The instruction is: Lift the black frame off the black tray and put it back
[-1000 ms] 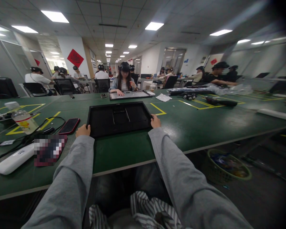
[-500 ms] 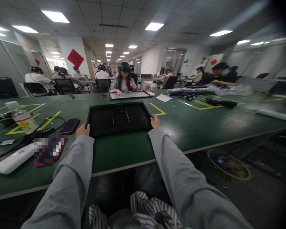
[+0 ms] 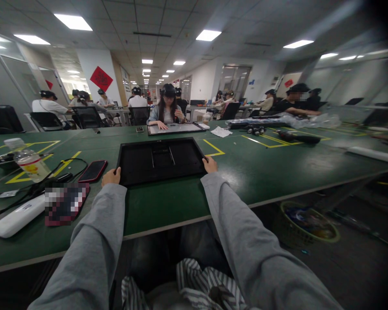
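Observation:
A black flat monitor panel [image 3: 160, 161] lies back side up on the green table [image 3: 168, 202] in front of me. My left hand [image 3: 111, 176] grips its near left corner with the fingers curled round the edge. My right hand [image 3: 211, 164] holds the near right corner the same way. Both arms are in grey sleeves and reach straight ahead.
Left of the panel lie a dark phone [image 3: 92, 171], a plastic bottle [image 3: 28, 161], black cables [image 3: 51, 172] and a white bar-shaped device [image 3: 16, 215]. Across the table a person [image 3: 168, 112] works on another panel [image 3: 176, 128]. A green basket [image 3: 308, 221] stands on the floor at the right.
Almost nothing: both hands stay on the panel's near corners, and the view has shifted very slightly.

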A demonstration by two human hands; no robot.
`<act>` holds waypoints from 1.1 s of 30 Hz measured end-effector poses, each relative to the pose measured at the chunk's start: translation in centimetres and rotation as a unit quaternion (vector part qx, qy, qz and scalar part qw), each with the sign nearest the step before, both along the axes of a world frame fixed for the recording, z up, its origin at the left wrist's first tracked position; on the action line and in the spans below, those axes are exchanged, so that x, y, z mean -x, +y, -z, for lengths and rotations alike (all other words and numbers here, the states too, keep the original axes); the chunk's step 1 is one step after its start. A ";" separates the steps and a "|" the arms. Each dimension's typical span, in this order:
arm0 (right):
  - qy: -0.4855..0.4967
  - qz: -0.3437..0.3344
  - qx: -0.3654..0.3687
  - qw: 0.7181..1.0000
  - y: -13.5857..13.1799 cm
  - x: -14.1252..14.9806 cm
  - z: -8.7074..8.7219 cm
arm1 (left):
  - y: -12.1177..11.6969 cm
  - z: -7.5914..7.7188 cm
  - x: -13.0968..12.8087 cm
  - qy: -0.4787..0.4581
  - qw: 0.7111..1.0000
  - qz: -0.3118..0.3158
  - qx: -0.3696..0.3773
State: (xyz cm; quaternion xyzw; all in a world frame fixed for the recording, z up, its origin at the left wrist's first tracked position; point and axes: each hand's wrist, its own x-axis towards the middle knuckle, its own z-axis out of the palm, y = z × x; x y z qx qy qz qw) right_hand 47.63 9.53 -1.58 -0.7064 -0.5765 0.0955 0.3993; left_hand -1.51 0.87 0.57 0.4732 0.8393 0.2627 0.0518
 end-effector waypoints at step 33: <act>-0.030 -0.009 -0.008 0.999 -0.5 0.3 -0.2 | 0.1 0.3 0.2 0.032 0.999 0.005 -0.042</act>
